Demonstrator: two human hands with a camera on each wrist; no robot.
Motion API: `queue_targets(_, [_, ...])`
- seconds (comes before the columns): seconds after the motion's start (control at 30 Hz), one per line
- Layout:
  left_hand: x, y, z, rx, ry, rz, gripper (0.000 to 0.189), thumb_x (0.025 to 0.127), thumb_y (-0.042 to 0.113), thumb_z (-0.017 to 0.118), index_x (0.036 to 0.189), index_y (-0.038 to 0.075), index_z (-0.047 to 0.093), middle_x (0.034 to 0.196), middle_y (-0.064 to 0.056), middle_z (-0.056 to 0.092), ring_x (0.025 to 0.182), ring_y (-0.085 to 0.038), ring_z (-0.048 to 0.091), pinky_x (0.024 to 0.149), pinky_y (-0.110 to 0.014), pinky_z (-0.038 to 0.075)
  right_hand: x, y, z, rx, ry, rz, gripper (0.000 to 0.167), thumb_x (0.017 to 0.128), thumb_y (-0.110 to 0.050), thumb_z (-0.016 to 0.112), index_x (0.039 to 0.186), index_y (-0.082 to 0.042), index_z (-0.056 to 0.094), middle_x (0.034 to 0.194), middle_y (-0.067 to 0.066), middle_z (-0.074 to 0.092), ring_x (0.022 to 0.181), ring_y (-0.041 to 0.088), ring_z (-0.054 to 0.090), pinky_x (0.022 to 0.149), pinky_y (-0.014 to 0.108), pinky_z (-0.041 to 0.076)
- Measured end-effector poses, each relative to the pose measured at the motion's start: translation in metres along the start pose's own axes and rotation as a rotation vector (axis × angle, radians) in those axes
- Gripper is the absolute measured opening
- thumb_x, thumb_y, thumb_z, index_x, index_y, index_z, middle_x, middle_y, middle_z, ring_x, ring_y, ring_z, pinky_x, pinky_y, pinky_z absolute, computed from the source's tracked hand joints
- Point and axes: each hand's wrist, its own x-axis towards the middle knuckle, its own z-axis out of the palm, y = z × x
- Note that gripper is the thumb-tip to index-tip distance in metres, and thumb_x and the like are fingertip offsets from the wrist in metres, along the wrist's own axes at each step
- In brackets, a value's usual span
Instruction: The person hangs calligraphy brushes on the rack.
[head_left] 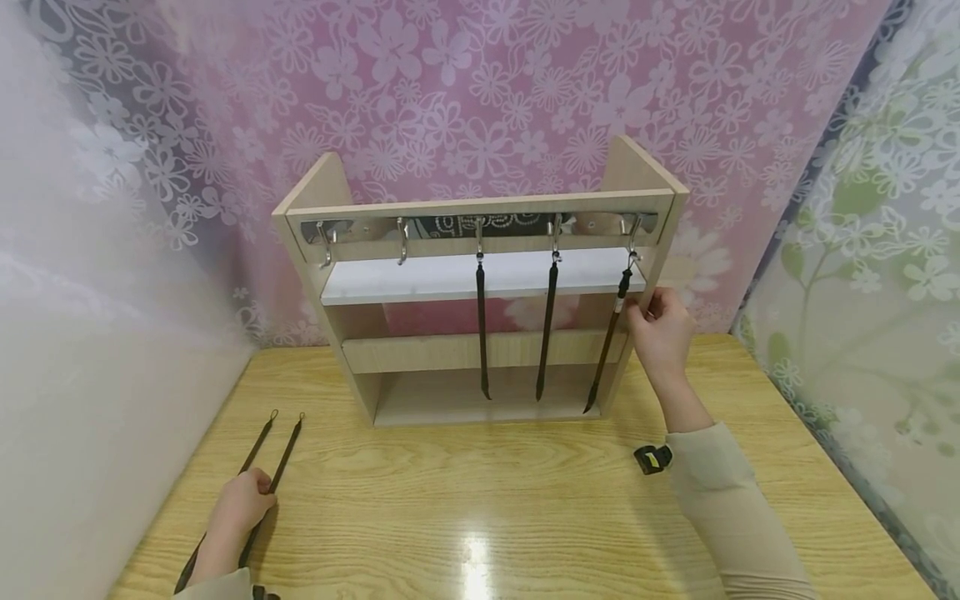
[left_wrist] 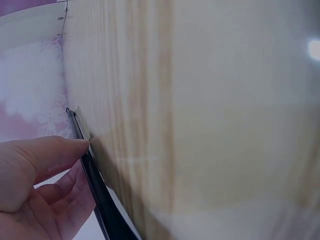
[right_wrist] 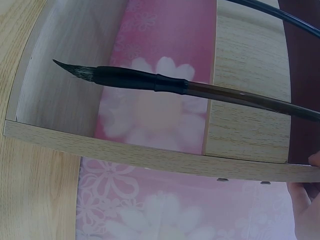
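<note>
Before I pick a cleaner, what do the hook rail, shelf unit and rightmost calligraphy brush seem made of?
Hook rail: probably polished metal, given mirrorlike reflections.
Shelf unit: matte wood or laminate, judging by pale grain.
Rightmost calligraphy brush: glossy brown shaft catching light, perhaps lacquered wood or plastic; its dark tip shows fine hairs, natural or synthetic unclear.

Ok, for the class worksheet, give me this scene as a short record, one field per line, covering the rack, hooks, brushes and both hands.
Rack: standing on the table
Hooks: five in a row
Hanging brushes: three, on the third to fifth from the left
Bare hooks: the two leftmost
Table brushes: two, lying at the left
Left hand: pinches one of those
Right hand: grips the right side panel
</note>
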Motion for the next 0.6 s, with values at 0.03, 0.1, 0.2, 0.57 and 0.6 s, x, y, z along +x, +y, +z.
queue_targets(0.03, [0.0001,0.0002,-0.0001,0.001,0.0,-0.001,0.023,0.074,-0.002,0.061,0.091,-0.014,0.053,0.081,-0.018,0.059,0.077,-0.036,0.056,0.063,-0.045,0.049,-0.0001,-0.0001,0.0,0.002,-0.001,0.001,0.017,0.079,0.0,0.056,0.093,0.01,0.054,0.09,0.023,0.061,0.092,0.028,0.06,0.077,0.03,0.052])
queue_targets(0.1, [0.0005,0.0,0.0,0.002,0.002,0.0,0.022,0.074,-0.002,0.061,0.091,-0.014,0.053,0.081,-0.018,0.059,0.077,-0.036,0.056,0.063,-0.045,0.049,-0.0002,0.0003,0.0001,0.004,-0.001,0.004,0.017,0.079,-0.001,0.056,0.093,0.01,0.054,0.089,0.022,0.061,0.092,0.028,0.06,0.076,0.029,0.052])
queue_targets(0.2, [0.0015,-0.0008,0.0001,0.0,0.001,0.0,0.022,0.074,-0.002,0.061,0.091,-0.013,0.053,0.081,-0.018,0.059,0.077,-0.035,0.056,0.063,-0.045,0.049,-0.0002,0.0007,0.0004,-0.002,-0.001,0.003,0.017,0.079,-0.001,0.056,0.093,0.009,0.054,0.089,0.022,0.061,0.091,0.027,0.06,0.076,0.027,0.052])
queue_targets(0.57, [-0.002,0.0019,-0.0018,-0.033,0.009,0.001,0.024,0.075,-0.004,0.057,0.095,-0.016,0.051,0.085,-0.02,0.057,0.079,-0.035,0.055,0.063,-0.044,0.05,-0.0001,0.0014,0.0007,-0.014,0.012,-0.011,0.017,0.079,-0.001,0.056,0.092,0.01,0.055,0.088,0.022,0.061,0.089,0.028,0.061,0.073,0.024,0.052])
queue_targets(0.6, [-0.0026,0.0028,-0.0023,-0.038,0.018,0.004,0.025,0.075,-0.004,0.056,0.096,-0.017,0.051,0.085,-0.021,0.057,0.079,-0.035,0.055,0.064,-0.044,0.05,-0.0002,0.0015,0.0008,-0.014,0.012,-0.011,0.017,0.079,-0.001,0.056,0.092,0.01,0.055,0.088,0.022,0.061,0.089,0.028,0.061,0.073,0.023,0.052])
